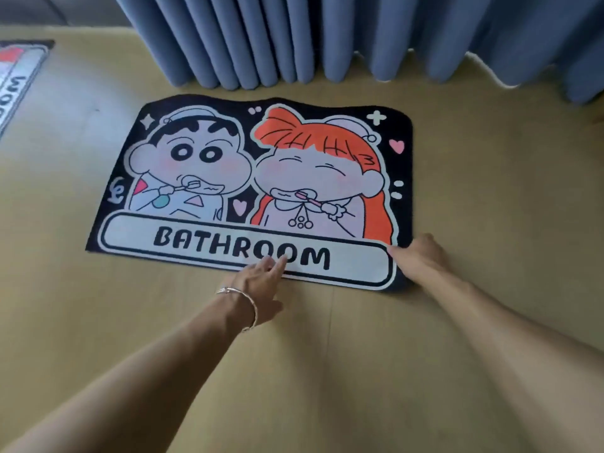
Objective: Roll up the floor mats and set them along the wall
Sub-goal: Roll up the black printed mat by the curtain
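Lying flat and unrolled on the wooden floor (490,191), the bath mat (248,178) sits just in front of a pleated blue curtain (294,37). Its black ground carries two cartoon children brushing their teeth, one with black hair and one with orange hair. Below them a white label panel (202,237) reads "BATHROOM" in bold black capitals.

The left hand (258,286), with a thin silver bracelet (243,305) on its wrist, is released: its straight fingers touch the mat's near edge at the letters "OO". The right hand (421,256) rests on the mat's near right corner, thumb on top. Its fingers are hidden, so whether it is grasping the edge cannot be told.

A second mat (19,80) lies flat at the far left, well apart and cropped by the frame. Only the letters "OOM" are legible on it.
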The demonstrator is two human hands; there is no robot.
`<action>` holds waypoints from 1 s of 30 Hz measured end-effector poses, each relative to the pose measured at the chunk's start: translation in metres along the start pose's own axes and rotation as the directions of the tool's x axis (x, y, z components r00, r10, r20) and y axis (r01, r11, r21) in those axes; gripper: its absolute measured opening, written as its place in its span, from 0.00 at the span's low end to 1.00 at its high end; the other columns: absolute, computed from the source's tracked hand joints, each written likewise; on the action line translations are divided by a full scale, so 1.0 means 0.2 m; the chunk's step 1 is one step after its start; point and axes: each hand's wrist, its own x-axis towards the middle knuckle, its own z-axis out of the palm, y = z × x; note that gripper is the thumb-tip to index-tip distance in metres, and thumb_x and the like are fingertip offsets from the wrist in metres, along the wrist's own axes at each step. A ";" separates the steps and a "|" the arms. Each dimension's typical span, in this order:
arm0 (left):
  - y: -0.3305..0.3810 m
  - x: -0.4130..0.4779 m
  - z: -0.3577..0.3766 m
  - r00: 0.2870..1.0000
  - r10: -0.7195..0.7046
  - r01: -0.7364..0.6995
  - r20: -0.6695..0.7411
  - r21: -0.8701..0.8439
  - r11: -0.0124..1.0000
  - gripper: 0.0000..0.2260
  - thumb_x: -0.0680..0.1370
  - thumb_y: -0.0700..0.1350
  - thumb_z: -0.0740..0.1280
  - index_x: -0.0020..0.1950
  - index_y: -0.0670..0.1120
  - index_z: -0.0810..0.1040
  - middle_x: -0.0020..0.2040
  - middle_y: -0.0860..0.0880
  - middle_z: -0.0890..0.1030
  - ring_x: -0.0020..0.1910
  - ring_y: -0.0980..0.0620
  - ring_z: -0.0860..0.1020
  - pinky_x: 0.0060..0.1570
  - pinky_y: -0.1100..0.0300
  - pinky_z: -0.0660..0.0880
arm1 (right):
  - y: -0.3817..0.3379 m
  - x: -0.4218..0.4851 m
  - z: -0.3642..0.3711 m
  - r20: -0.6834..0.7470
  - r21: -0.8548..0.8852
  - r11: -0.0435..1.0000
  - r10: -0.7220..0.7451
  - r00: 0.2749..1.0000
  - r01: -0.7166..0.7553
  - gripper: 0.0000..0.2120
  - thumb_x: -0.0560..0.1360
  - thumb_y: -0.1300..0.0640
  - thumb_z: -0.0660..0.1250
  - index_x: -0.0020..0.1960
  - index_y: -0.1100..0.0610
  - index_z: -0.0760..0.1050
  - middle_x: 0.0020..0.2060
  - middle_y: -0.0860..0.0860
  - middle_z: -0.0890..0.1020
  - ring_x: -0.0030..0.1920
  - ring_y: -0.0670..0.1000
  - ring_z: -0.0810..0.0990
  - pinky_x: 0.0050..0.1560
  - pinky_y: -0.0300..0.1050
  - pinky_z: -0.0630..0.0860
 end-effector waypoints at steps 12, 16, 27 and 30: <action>0.23 0.00 0.20 0.940 -0.295 0.263 -0.169 -0.189 0.946 0.28 0.77 0.51 0.58 0.75 0.50 0.53 0.66 0.46 0.69 0.60 0.47 0.73 0.62 0.50 0.68 | 0.02 0.00 0.15 -0.147 0.280 0.960 0.023 0.989 0.020 0.15 0.78 0.59 0.57 0.64 0.59 0.67 0.60 0.58 0.76 0.54 0.62 0.77 0.50 0.51 0.73; 0.35 0.06 0.20 0.933 -0.316 0.317 -0.172 -0.025 0.948 0.30 0.77 0.50 0.57 0.76 0.50 0.48 0.59 0.43 0.71 0.56 0.45 0.73 0.58 0.51 0.67 | 0.08 0.00 0.07 -0.051 0.430 0.889 -0.151 0.987 0.159 0.07 0.77 0.56 0.62 0.54 0.55 0.71 0.45 0.52 0.79 0.37 0.50 0.74 0.35 0.43 0.69; 0.45 0.05 0.14 0.932 -0.289 0.275 -0.218 -0.094 0.957 0.26 0.78 0.53 0.60 0.73 0.52 0.54 0.60 0.45 0.72 0.56 0.46 0.75 0.51 0.55 0.71 | 0.23 -0.20 -0.12 0.398 0.658 0.749 -0.255 0.881 -0.080 0.06 0.77 0.66 0.58 0.51 0.60 0.70 0.36 0.54 0.79 0.30 0.47 0.76 0.30 0.41 0.76; 0.40 0.05 0.13 0.909 -0.240 0.240 -0.340 -0.043 0.970 0.29 0.76 0.53 0.64 0.73 0.52 0.55 0.63 0.47 0.70 0.59 0.46 0.73 0.53 0.53 0.72 | 0.17 -0.20 -0.19 0.307 0.713 0.700 -0.265 0.914 -0.036 0.07 0.74 0.65 0.57 0.41 0.56 0.66 0.30 0.53 0.75 0.25 0.47 0.68 0.27 0.39 0.71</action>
